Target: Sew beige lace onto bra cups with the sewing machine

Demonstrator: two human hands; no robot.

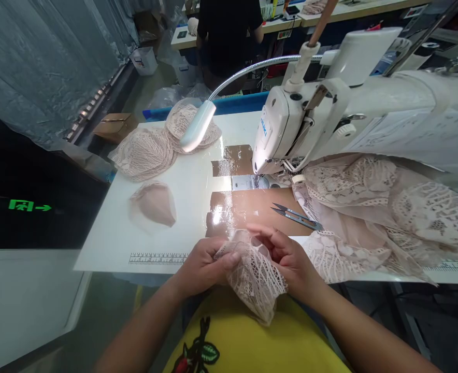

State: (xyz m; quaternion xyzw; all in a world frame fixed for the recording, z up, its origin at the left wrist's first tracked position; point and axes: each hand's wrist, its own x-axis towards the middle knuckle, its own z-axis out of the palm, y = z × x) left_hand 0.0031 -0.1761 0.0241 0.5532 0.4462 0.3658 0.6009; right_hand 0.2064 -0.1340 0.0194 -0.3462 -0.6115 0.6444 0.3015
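Both my hands hold one pale pink lace piece (254, 277) at the near edge of the white table (108, 233), over my lap. My left hand (203, 264) is closed on its left side, fingers curled over the lace. My right hand (287, 254) grips the right side, thumb and fingers pinching the top edge. The lace hangs down toward my yellow shirt. Just beyond my right hand, thread snips (297, 216) lie on a brown taped patch (248, 207).
A white sewing machine (330, 114) stands at the right, its gooseneck lamp (198, 127) reaching left. A heap of lace pieces (372, 207) lies under the machine arm. Lace cups (145, 153) and a plain cup (155, 203) sit at left. A person in black stands far behind.
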